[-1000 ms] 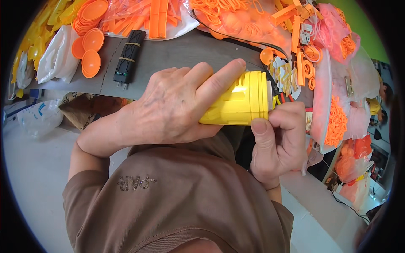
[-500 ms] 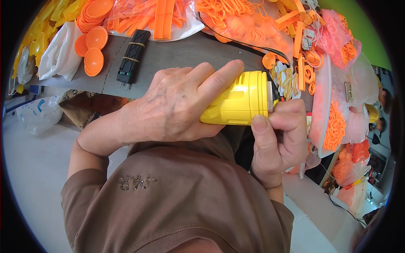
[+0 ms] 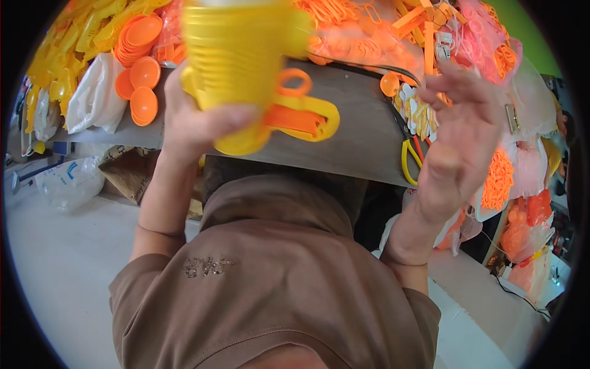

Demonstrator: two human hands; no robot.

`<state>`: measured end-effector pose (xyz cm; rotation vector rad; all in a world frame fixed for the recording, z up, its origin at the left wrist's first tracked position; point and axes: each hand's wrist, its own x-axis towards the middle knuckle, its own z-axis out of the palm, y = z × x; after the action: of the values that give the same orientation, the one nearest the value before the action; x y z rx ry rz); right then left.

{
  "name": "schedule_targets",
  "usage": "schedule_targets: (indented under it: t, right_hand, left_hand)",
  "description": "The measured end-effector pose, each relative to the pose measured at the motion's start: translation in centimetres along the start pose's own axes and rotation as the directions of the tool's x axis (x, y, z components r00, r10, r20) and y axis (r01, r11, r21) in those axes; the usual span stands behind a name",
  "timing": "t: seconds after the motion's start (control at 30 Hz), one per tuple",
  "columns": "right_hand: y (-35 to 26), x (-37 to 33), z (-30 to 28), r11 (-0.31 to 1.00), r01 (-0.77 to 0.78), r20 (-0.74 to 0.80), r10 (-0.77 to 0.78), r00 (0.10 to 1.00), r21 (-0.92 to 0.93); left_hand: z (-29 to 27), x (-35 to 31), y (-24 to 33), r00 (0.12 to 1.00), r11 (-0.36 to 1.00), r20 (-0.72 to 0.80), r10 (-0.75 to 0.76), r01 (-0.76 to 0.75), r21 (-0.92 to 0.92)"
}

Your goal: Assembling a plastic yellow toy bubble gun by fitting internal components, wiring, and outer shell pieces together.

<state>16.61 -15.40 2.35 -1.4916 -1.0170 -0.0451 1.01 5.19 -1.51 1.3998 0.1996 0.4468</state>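
In the head view, the left hand (image 3: 184, 120) is clamped around a yellow ribbed housing (image 3: 236, 61), its thumb lying across the near part. The housing is held up above the left-middle of the grey table (image 3: 369, 123), its far end running out of the picture and its surface blurred. An orange ring (image 3: 295, 82) and a yellow-rimmed orange part (image 3: 301, 120) show just to its right.

The right hand (image 3: 464, 129) is raised at the right side of the table, well apart from the housing, with its fingers apart and blurred. Just left of it lie a yellow-handled tool (image 3: 407, 163) and a cluster of small white and yellow pieces (image 3: 415, 104), with a small orange bowl (image 3: 389, 84) on the far side of the tool. To its right is a heap of small orange pieces (image 3: 498, 181).

Left of the left hand, orange dishes (image 3: 144, 106) lie beside a white bag (image 3: 95, 92), and yellow parts (image 3: 86, 31) are piled at the far left.
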Motion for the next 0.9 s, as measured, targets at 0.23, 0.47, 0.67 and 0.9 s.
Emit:
schedule_targets:
  t: [0.23, 0.47, 0.67, 0.9]
  right_hand:
    - [1.5, -5.8, 4.3, 0.848, -0.491, 0.434, 0.372, 0.820, 0.201]
    - [1.5, -6.6, 6.3, 0.972, -0.186, 0.291, 0.138, 0.947, 0.146]
    - [2.1, -6.9, 5.7, 0.899, -0.244, 0.259, 0.154, 0.954, 0.364]
    - [4.9, -2.8, 1.2, 0.921, -0.373, 0.279, 0.390, 0.877, -0.114]
  left_hand:
    - [-0.5, -1.7, -4.7, 0.972, 0.930, -0.234, 0.012, -0.097, -0.354]
    - [1.5, -3.4, -4.4, 0.973, 0.862, -0.170, -0.157, 0.051, -0.504]
    - [2.0, -5.3, -3.8, 0.998, 0.926, -0.053, 0.041, -0.058, -0.372]
    - [1.4, -0.3, -5.4, 0.938, 0.936, -0.345, 0.039, -0.155, -0.316]
